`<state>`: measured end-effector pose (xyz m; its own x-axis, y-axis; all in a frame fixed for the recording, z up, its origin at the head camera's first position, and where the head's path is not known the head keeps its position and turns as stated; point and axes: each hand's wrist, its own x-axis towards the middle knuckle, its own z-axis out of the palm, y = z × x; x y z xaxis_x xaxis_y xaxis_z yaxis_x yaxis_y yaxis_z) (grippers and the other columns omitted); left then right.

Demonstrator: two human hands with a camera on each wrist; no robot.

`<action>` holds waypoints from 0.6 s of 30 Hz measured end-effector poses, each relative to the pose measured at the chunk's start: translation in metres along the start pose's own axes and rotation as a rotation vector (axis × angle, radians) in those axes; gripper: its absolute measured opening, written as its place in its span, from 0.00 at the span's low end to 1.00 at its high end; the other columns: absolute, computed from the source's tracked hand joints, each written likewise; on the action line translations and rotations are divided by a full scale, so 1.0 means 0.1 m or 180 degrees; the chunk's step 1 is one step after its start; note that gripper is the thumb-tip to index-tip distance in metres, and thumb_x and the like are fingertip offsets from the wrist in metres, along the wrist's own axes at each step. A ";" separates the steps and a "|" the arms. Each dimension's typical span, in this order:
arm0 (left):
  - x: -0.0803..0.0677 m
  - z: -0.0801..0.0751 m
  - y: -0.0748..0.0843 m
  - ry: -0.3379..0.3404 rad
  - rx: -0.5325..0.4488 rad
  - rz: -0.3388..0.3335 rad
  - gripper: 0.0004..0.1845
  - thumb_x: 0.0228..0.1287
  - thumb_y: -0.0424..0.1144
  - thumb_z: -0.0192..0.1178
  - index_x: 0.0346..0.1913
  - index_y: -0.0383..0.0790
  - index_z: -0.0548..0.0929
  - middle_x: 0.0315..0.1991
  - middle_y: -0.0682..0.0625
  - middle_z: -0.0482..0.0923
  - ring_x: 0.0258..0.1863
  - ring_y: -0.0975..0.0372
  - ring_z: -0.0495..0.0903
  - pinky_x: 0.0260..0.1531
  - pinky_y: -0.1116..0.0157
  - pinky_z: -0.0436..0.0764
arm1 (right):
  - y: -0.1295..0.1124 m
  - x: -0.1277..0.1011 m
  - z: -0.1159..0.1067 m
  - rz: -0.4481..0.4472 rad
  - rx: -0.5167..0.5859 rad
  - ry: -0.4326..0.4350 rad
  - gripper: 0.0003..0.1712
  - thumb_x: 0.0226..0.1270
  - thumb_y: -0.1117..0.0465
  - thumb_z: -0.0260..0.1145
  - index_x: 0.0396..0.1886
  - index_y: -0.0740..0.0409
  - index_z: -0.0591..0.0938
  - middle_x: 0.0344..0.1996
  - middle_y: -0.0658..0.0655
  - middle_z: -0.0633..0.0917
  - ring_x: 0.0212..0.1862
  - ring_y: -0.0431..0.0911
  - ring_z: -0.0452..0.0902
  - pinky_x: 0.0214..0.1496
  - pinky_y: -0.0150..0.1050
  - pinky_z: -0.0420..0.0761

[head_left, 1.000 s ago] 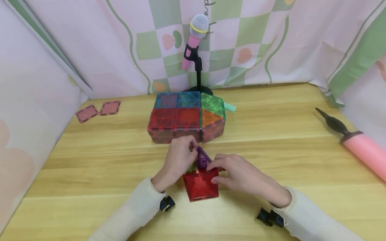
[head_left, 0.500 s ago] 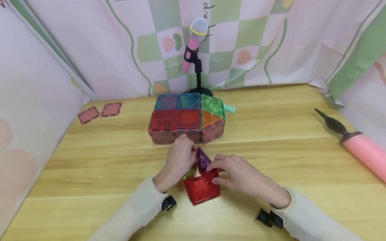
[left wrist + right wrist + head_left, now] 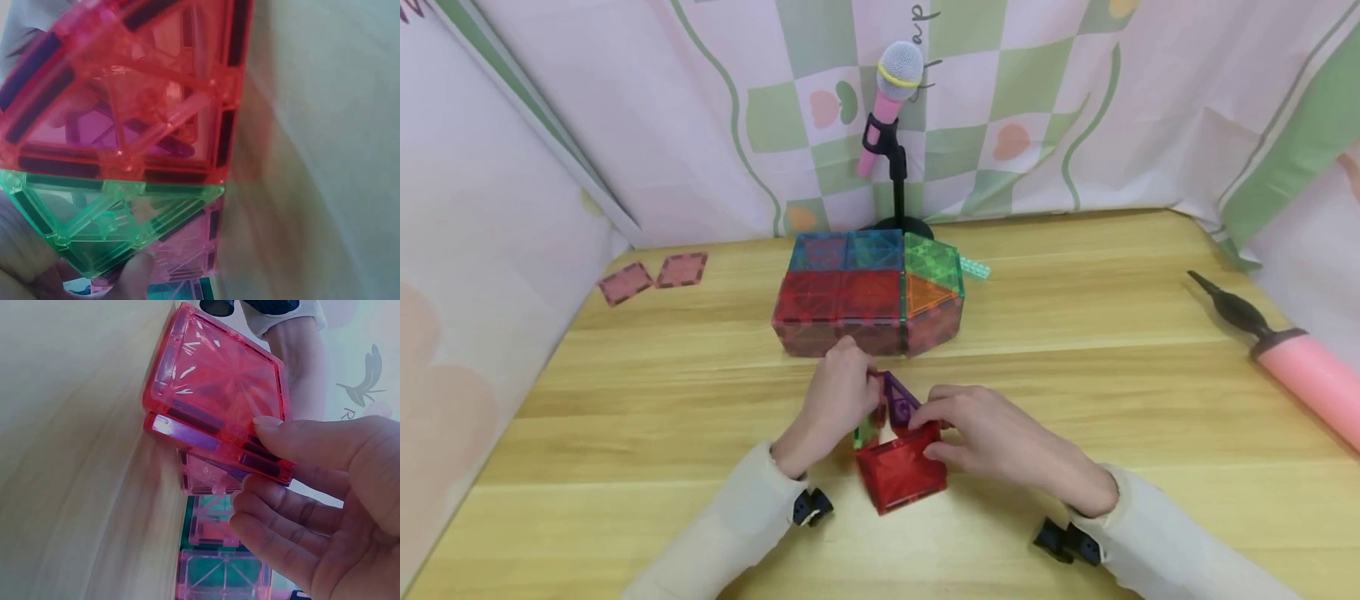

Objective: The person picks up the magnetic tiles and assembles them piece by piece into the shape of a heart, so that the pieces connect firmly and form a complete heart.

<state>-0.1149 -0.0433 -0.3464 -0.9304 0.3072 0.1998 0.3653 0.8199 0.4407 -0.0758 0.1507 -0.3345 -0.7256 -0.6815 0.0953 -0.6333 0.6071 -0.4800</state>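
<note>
Translucent magnetic tiles stand joined in a small cluster on the table. My left hand grips its far left side; in the left wrist view a green triangular tile lies by its fingers, beside a large red tile. The right hand pinches the upper right edge of a red square tile, thumb on the outer face in the right wrist view. Between the hands a purple triangular tile shows. What the left fingertips touch is partly hidden.
Just beyond the hands sits a larger tile box with blue, red, green and orange tops. Behind it stands a pink microphone on a black stand. Two pink tiles lie far left, a pink pump at right.
The red square tile has turned slightly, its lower edge coming nearer to me. A gap inside the cluster shows more, and my left hand has shifted slightly left. The right hand stays nearly still.
</note>
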 end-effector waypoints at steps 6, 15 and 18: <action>0.02 0.00 -0.01 -0.0421 0.0048 -0.0259 0.13 0.57 0.26 0.56 0.16 0.36 0.79 0.32 0.43 0.71 0.15 0.64 0.68 0.13 0.73 0.68 | -0.04 0.06 0.00 -0.0061 -0.0074 -0.0019 0.11 0.55 0.63 0.72 0.39 0.51 0.86 0.31 0.44 0.81 0.31 0.37 0.74 0.34 0.31 0.75; 0.08 -0.02 0.05 -0.0793 0.0435 -0.0312 0.15 0.56 0.26 0.57 0.14 0.38 0.73 0.40 0.38 0.73 0.14 0.64 0.68 0.12 0.72 0.68 | -0.04 0.08 0.04 -0.0039 -0.0070 -0.0021 0.12 0.55 0.63 0.72 0.41 0.54 0.85 0.32 0.46 0.81 0.30 0.37 0.73 0.32 0.29 0.74; 0.09 -0.03 0.07 -0.0963 0.0499 -0.0375 0.11 0.57 0.27 0.58 0.18 0.37 0.76 0.39 0.41 0.71 0.17 0.62 0.69 0.14 0.70 0.69 | -0.04 0.09 0.04 0.0004 -0.0065 -0.0035 0.12 0.54 0.62 0.73 0.41 0.54 0.86 0.32 0.46 0.81 0.30 0.37 0.73 0.32 0.29 0.74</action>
<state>-0.1210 -0.0362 -0.3383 -0.9408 0.3160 -0.1229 0.2681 0.9151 0.3012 -0.0791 0.1404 -0.3353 -0.7235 -0.6851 0.0850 -0.6377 0.6162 -0.4622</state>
